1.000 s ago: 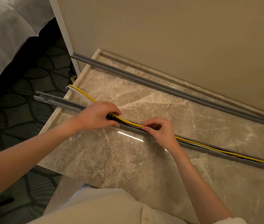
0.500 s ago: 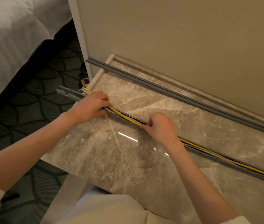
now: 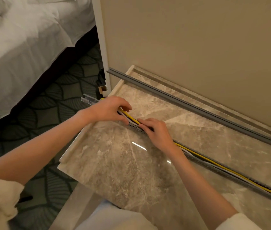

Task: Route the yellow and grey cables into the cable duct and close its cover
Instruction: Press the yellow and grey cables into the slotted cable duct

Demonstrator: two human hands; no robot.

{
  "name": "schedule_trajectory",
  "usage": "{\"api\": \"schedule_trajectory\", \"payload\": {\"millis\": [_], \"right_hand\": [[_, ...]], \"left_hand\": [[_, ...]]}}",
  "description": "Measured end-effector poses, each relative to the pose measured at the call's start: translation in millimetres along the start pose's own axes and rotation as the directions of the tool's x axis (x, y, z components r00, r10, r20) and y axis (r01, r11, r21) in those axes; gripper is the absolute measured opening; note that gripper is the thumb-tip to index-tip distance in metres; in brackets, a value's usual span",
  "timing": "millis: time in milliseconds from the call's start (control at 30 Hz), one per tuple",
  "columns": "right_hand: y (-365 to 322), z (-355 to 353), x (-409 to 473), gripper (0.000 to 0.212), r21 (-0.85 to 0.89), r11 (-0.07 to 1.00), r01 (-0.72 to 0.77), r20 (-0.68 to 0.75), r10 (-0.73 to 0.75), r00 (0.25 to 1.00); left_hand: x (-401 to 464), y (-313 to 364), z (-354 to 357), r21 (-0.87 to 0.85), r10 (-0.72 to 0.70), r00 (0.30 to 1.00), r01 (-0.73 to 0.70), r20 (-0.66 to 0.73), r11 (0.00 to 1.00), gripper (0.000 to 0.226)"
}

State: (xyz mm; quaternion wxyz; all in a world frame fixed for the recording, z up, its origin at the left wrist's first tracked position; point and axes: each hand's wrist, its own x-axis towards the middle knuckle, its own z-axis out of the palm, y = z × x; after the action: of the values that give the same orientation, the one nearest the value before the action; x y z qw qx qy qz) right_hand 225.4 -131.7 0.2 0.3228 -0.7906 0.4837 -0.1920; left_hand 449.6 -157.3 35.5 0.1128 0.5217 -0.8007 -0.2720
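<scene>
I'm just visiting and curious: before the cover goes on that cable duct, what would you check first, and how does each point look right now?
1. Yellow cable lying in the duct on the right stretch: ok.
2. Grey cable beside it in the duct: ok there.
3. Cables seated between the hands: not ok; they rise above the slotted wall.
4. Left hand and right hand pressing the cables: ok.
5. Cables seated at the duct's far left end: cannot tell, hidden by the left hand.
6. Cover ready: ok, lying loose by the wall, not yet fitted.
</scene>
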Motion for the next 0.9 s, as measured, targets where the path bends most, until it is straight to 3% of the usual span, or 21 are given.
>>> {"api": "schedule_trajectory", "payload": {"millis": [100, 200, 300, 367, 533, 600, 767, 900], "right_hand": [[5, 6, 0, 0.026, 0.075, 0.996, -0.04, -0.04, 0.043, 0.998], [8, 11, 3, 0.025, 0.121, 0.989, -0.089, -0.061, 0.097, 0.993], [8, 11, 9, 0.023, 0.167, 0.976, -0.139, -0.049, 0.149, 0.988], [8, 10, 14, 0.021, 0.177, 0.97, -0.166, -0.043, 0.176, 0.983], [8, 9, 24, 0.01, 0.275, 0.923, -0.268, 0.03, 0.271, 0.962], [8, 9, 25, 0.021, 0.28, 0.927, -0.25, 0.066, 0.241, 0.968], [10, 11, 20, 0.032, 0.201, 0.963, -0.179, 0.076, 0.167, 0.983], [9, 10, 19, 0.029, 0.182, 0.971, -0.158, 0.089, 0.144, 0.986]], "left_hand": [[5, -23, -27, 0.039, -0.063, 0.997, 0.064, -0.04, 0.997, 0.037], [10, -53, -46, -0.009, -0.241, 0.96, 0.242, -0.142, 0.97, 0.036], [13, -76, -49, -0.034, -0.397, 0.918, 0.397, 0.012, 0.917, 0.044], [10, -84, -46, -0.052, -0.417, 0.896, 0.428, 0.154, 0.902, 0.05], [12, -96, -50, -0.258, -0.429, 0.857, 0.5, 0.286, 0.827, 0.049], [15, -100, -50, -0.308, -0.45, 0.82, 0.556, 0.353, 0.772, 0.049], [17, -105, -43, -0.295, -0.484, 0.784, 0.603, 0.388, 0.741, 0.049], [19, -107, -42, -0.273, -0.501, 0.778, 0.612, 0.379, 0.742, 0.056]]}}
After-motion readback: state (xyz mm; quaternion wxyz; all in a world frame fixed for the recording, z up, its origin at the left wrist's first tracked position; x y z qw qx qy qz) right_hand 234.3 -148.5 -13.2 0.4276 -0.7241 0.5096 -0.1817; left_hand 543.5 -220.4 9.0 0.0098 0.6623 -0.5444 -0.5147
